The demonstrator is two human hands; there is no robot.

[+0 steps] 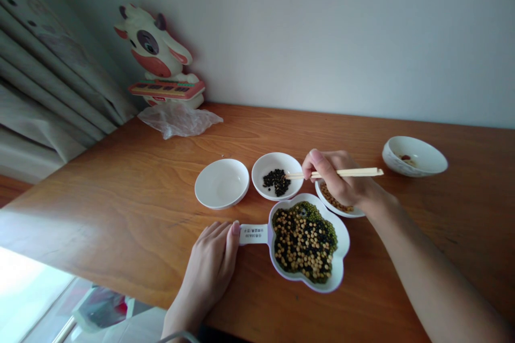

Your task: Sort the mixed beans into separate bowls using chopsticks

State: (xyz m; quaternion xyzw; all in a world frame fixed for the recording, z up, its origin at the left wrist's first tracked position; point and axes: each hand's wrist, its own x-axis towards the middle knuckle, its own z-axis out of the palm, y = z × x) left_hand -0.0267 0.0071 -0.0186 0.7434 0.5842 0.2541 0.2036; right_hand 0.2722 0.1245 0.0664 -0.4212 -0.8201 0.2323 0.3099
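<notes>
My right hand (338,178) is closed around a pair of wooden chopsticks (354,172), held level with the tips over a small white dish of black beans (277,174). My left hand (211,262) lies flat on the table, fingers together, its fingertips touching the handle (253,233) of a flower-shaped white dish (341,249) full of mixed yellow, black and green beans. A dish of brown beans (337,202) sits partly hidden under my right hand.
An empty white dish (221,183) stands left of the black-bean dish. A patterned bowl (414,156) with a few bits inside sits at the right. A cow toy (161,59) and crumpled plastic (179,118) are at the back left of the wooden table (120,193).
</notes>
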